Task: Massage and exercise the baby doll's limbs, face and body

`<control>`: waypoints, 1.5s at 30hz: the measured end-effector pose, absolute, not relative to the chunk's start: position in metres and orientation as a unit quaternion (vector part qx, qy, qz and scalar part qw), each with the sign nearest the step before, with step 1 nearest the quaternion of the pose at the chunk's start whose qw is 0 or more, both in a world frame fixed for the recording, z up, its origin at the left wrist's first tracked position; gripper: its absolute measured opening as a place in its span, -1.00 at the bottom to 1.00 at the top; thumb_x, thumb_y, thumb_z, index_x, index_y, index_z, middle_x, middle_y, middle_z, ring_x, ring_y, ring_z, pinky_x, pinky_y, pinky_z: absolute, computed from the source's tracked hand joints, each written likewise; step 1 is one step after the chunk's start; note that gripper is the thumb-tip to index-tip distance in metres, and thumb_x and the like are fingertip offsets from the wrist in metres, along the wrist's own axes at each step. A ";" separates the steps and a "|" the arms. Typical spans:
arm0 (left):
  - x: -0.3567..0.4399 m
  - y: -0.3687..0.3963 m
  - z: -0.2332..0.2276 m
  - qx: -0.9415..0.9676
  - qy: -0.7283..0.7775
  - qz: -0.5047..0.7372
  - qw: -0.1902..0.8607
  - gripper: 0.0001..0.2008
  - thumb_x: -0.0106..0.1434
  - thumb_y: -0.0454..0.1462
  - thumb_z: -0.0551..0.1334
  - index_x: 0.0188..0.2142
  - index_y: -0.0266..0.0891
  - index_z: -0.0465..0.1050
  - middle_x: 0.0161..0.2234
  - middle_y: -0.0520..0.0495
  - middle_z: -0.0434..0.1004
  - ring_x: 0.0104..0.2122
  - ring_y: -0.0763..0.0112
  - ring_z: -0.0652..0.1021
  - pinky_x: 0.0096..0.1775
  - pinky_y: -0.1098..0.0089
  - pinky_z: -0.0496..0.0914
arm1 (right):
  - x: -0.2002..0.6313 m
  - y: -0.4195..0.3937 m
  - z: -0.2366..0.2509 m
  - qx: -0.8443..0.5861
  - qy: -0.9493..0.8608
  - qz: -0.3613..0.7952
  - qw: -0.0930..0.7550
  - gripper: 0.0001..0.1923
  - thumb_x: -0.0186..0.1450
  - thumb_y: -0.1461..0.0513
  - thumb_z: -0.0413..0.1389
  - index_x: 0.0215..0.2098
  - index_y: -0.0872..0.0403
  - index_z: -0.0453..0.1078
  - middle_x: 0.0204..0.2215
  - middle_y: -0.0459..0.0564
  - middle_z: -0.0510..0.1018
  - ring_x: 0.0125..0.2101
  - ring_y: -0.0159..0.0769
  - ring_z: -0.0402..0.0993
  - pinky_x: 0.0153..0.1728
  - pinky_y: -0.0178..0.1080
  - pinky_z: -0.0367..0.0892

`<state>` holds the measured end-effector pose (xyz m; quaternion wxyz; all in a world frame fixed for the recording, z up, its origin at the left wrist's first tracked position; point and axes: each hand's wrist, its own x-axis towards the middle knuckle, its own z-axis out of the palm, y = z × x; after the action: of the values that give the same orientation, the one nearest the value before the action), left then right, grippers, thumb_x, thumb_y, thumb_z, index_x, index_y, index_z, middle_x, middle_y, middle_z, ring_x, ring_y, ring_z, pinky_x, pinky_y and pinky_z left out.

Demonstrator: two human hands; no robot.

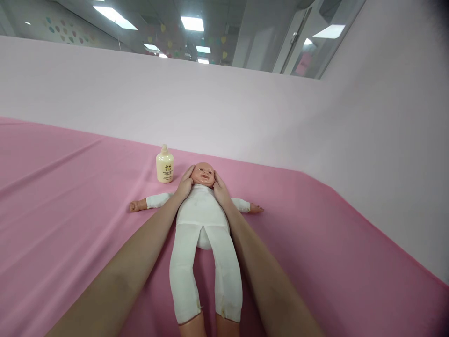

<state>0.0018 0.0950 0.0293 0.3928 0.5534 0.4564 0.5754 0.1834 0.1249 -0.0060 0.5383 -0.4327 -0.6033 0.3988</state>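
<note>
A baby doll (201,220) in a white one-piece suit lies on its back on the pink sheet (70,210), arms spread wide and legs toward me. My left hand (184,185) rests against the left side of the doll's head (203,174). My right hand (220,188) presses the other side, so both hands cup the head between them. Both forearms stretch along either side of the doll's body.
A cream lotion bottle (164,164) stands upright on the sheet just left of the doll's head. A pale pink wall (245,112) rises behind and along the right side, with a glass partition above it.
</note>
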 end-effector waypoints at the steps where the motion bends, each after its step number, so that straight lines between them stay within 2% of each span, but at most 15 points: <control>1: 0.002 0.095 0.029 0.550 0.455 0.579 0.395 -0.12 -0.07 -0.43 0.07 0.34 -0.33 0.26 0.40 -0.05 0.16 0.41 0.19 0.15 0.42 0.26 0.00 | 0.183 0.125 -0.006 -0.432 -0.601 0.400 0.539 -0.28 0.30 0.14 0.00 0.42 0.01 0.13 0.38 -0.13 0.21 0.41 -0.20 0.05 0.45 -0.04 -0.12; 6: 0.001 0.097 0.027 0.545 0.448 0.593 0.388 -0.20 0.01 -0.42 0.05 0.31 -0.33 0.33 0.36 -0.03 0.24 0.40 0.22 0.19 0.42 0.23 0.01 | 0.183 0.126 -0.008 -0.431 -0.599 0.401 0.543 -0.29 0.32 0.08 0.00 0.42 0.00 0.12 0.37 -0.13 0.23 0.40 -0.20 0.08 0.45 -0.05 -0.12; 12: 0.000 0.098 0.028 0.547 0.460 0.601 0.358 -0.38 0.20 -0.38 -0.01 0.25 -0.31 0.40 0.30 -0.06 0.35 0.35 0.30 0.29 0.40 0.25 0.08 | 0.183 0.126 -0.008 -0.427 -0.604 0.399 0.543 -0.31 0.36 0.00 -0.01 0.42 -0.06 0.12 0.36 -0.15 0.26 0.39 -0.21 0.08 0.44 -0.03 -0.09; 18: 0.003 0.090 0.034 0.559 0.473 0.588 0.344 -0.49 0.38 -0.23 0.05 0.27 -0.30 0.36 0.33 -0.12 0.31 0.35 0.29 0.30 0.39 0.26 0.09 | 0.182 0.121 -0.003 -0.426 -0.604 0.395 0.546 -0.33 0.39 -0.10 -0.04 0.40 -0.10 0.15 0.35 -0.14 0.28 0.39 -0.21 0.10 0.43 0.00 -0.07; 23: 0.008 0.084 0.038 0.571 0.478 0.570 0.348 -0.44 0.37 -0.09 0.16 0.32 -0.19 0.30 0.38 -0.06 0.21 0.39 0.25 0.22 0.39 0.25 0.06 | 0.182 0.111 0.008 -0.436 -0.617 0.371 0.540 -0.18 0.35 -0.23 -0.05 0.38 0.09 0.20 0.38 0.05 0.22 0.39 -0.16 0.09 0.42 -0.07 -0.05; 28: 0.011 0.084 0.038 0.612 0.482 0.544 0.313 -0.26 0.25 -0.11 0.31 0.37 -0.22 0.19 0.43 -0.13 0.08 0.42 0.21 0.13 0.41 0.26 0.01 | 0.181 0.102 0.018 -0.450 -0.623 0.375 0.518 -0.05 0.27 -0.32 -0.02 0.41 0.08 0.14 0.40 0.04 0.16 0.41 -0.15 0.04 0.43 -0.06 -0.09; 33: 0.010 0.084 0.038 0.636 0.471 0.535 0.295 -0.37 0.33 -0.07 0.22 0.35 -0.13 0.23 0.42 -0.08 0.12 0.44 0.23 0.08 0.42 0.22 -0.04 | 0.178 0.096 0.023 -0.441 -0.621 0.406 0.505 0.11 0.17 -0.25 0.19 0.47 0.14 -0.02 0.42 0.08 0.10 0.43 -0.11 -0.03 0.42 -0.09 -0.04; 37: 0.010 0.082 0.040 0.641 0.466 0.534 0.294 -0.44 0.38 -0.07 0.14 0.33 -0.12 0.27 0.40 -0.06 0.17 0.44 0.25 0.06 0.42 0.21 -0.05 | 0.177 0.095 0.023 -0.419 -0.613 0.443 0.503 0.20 0.11 -0.13 0.33 0.49 0.12 -0.13 0.42 0.09 0.09 0.41 -0.06 0.05 0.40 -0.08 0.07; 45: 0.010 0.085 0.037 0.640 0.454 0.548 0.291 -0.47 0.40 -0.09 0.11 0.31 -0.12 0.30 0.40 -0.07 0.17 0.43 0.27 0.10 0.42 0.21 -0.04 | 0.178 0.099 0.019 -0.404 -0.603 0.472 0.500 0.26 0.04 0.03 0.41 0.50 0.07 -0.18 0.40 0.09 0.15 0.35 -0.01 0.20 0.37 -0.02 0.15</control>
<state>0.0105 0.0847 0.0372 0.2907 0.6398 0.4536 0.5481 0.1777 0.0990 0.0192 0.5000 -0.4041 -0.6033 0.4720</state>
